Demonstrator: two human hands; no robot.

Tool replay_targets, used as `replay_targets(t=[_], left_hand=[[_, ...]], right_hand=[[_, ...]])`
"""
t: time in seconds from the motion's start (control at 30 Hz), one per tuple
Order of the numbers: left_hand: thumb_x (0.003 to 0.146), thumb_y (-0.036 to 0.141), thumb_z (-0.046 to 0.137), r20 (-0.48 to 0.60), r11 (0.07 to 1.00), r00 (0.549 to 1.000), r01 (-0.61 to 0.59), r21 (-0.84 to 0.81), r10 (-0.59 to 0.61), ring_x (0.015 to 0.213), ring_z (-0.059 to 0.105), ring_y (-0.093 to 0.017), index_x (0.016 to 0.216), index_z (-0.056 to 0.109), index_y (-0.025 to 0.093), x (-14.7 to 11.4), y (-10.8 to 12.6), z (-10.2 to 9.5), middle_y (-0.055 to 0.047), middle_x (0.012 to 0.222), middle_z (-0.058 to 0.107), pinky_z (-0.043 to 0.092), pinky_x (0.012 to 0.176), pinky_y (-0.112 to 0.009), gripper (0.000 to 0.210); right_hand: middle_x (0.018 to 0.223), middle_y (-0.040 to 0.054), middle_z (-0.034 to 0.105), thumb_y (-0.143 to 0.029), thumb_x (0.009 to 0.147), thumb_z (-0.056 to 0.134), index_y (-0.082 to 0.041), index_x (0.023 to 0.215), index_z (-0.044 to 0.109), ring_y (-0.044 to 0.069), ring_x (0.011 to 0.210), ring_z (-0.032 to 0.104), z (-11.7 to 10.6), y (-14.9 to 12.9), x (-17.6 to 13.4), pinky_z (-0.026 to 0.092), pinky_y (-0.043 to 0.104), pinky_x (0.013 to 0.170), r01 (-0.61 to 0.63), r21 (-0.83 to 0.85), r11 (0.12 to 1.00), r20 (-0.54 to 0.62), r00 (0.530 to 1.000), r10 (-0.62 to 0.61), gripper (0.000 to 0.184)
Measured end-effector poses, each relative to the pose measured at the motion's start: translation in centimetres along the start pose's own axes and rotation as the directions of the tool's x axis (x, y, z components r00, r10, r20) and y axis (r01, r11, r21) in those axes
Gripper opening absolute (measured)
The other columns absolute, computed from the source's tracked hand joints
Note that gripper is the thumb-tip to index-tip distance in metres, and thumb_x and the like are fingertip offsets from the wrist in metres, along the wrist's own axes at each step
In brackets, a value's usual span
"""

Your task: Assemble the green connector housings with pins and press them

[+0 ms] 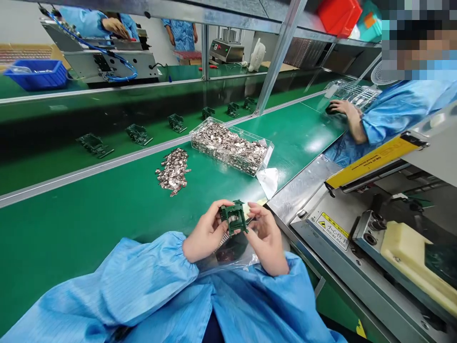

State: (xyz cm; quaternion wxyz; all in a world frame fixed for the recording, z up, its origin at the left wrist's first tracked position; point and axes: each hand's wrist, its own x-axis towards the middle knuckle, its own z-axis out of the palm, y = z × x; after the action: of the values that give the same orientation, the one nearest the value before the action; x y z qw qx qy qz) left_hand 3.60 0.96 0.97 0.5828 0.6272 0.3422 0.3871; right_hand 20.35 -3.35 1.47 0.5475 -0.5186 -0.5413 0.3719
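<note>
A small, dark green plastic frame [233, 220] with an open window in its middle is held up in front of my body. My left hand [207, 232] grips its left side between thumb and fingers. At its right edge, my right hand [266, 238] closes thumb and fingertips on the frame; whether a tiny part is also pinched there I cannot tell. Beyond my hands lies a loose heap of small metal pieces [173, 171] on the green bench. Behind it to the right stands a clear plastic box [228, 159] full of similar pieces. A plastic bag [235, 257] shows under my hands.
Several green frames [138, 135] stand in a row beyond the metal rail [71, 178]. A white scrap [267, 181] lies beside the box. At right is a machine [332, 228] with a warning label; a co-worker's hand [344, 110] reaches over the bench behind it.
</note>
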Motion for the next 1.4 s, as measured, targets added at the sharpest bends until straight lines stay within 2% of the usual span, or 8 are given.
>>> replay_targets(t=[0.2,0.37,0.57,0.73,0.87,1.1,1.27,1.4], left_hand=[[0.094,0.029,0.048,0.406,0.977,0.906,0.034,0.212,-0.119,0.079,0.064,-0.016,0.133,0.041,0.022,0.2,6.2,1.4,-0.008,0.107,0.064,0.054,0.07,-0.027,0.04],[0.09,0.033,0.056,0.73,0.955,0.683,-0.203,0.214,-0.018,0.097,0.067,-0.02,0.144,0.034,0.023,6.3,9.9,7.8,-0.008,0.111,0.068,0.055,0.08,-0.03,0.059],[0.083,0.033,0.066,0.711,0.75,0.576,-0.653,0.103,0.403,0.13,0.049,-0.029,0.133,0.049,0.011,13.4,10.8,23.8,-0.019,0.139,0.052,0.04,0.11,-0.042,0.057],[0.073,0.034,0.076,0.768,0.84,0.588,-0.527,0.128,0.252,0.127,0.051,-0.034,0.139,0.041,0.006,15.5,10.7,31.3,-0.023,0.134,0.055,0.043,0.106,-0.046,0.08],[0.068,0.03,0.08,0.66,0.935,0.692,-0.351,-0.045,0.292,0.114,0.06,-0.027,0.131,0.05,0.008,15.2,11.1,29.3,-0.018,0.122,0.063,0.05,0.1,-0.039,0.074],[0.07,0.026,0.078,0.672,0.985,0.74,-0.133,0.108,0.027,0.107,0.063,-0.022,0.121,0.056,0.017,12.5,8.9,14.7,-0.009,0.116,0.063,0.05,0.101,-0.041,0.056],[0.069,0.031,0.079,0.651,0.975,0.74,0.033,0.219,-0.17,0.126,0.053,-0.027,0.12,0.057,0.02,11.3,3.8,9.8,-0.013,0.138,0.047,0.043,0.108,-0.045,0.057],[0.061,0.034,0.082,0.694,0.963,0.694,-0.005,0.269,-0.19,0.144,0.029,-0.031,0.121,0.06,0.021,12.0,1.3,11.0,-0.016,0.155,0.026,0.035,0.113,-0.045,0.065]], right_hand=[[0.134,0.0079,0.055,-0.03,0.08,0.076,-0.03,0.14,0.045,0.027,0.121,0.052,-6.2,-4.1,-2.9,0.045,0.041,0.1,0.301,-0.145,0.943,0.217,0.939,-0.266,0.067],[0.122,0.0086,0.063,-0.04,0.076,0.078,-0.027,0.131,0.056,0.029,0.113,0.059,-14.8,-5.5,-9.0,0.05,0.043,0.097,0.259,-0.197,0.946,-0.191,0.936,-0.296,0.061],[0.13,0.0073,0.057,-0.032,0.071,0.078,-0.024,0.126,0.059,0.028,0.118,0.056,-24.8,-6.0,-15.8,0.047,0.049,0.102,0.12,-0.306,0.944,-0.913,0.244,-0.327,0.059],[0.129,0.0094,0.059,-0.036,0.07,0.081,-0.02,0.13,0.056,0.03,0.125,0.051,-28.8,-6.4,-15.7,0.035,0.055,0.111,-0.066,-0.378,0.924,-0.881,0.334,-0.336,0.066],[0.121,0.0096,0.063,-0.044,0.07,0.079,-0.021,0.129,0.057,0.029,0.121,0.055,-30.9,-6.9,-12.8,0.044,0.047,0.106,-0.161,-0.489,0.857,-0.774,0.533,-0.341,0.067],[0.117,0.0112,0.066,-0.051,0.073,0.076,-0.02,0.125,0.058,0.03,0.114,0.06,-32.1,-7.8,-8.2,0.049,0.045,0.098,-0.226,-0.591,0.774,-0.475,0.873,-0.108,0.064],[0.134,0.0128,0.057,-0.06,0.081,0.062,-0.02,0.138,0.048,0.032,0.131,0.047,-30.8,-6.9,-9.2,0.038,0.05,0.109,-0.285,-0.695,0.66,-0.519,0.834,-0.187,0.071],[0.144,0.0193,0.045,-0.068,0.085,0.05,-0.016,0.143,0.043,0.037,0.136,0.038,-30.5,-4.6,-16.3,0.031,0.056,0.11,-0.573,-0.656,0.491,-0.753,0.548,-0.365,0.078]])
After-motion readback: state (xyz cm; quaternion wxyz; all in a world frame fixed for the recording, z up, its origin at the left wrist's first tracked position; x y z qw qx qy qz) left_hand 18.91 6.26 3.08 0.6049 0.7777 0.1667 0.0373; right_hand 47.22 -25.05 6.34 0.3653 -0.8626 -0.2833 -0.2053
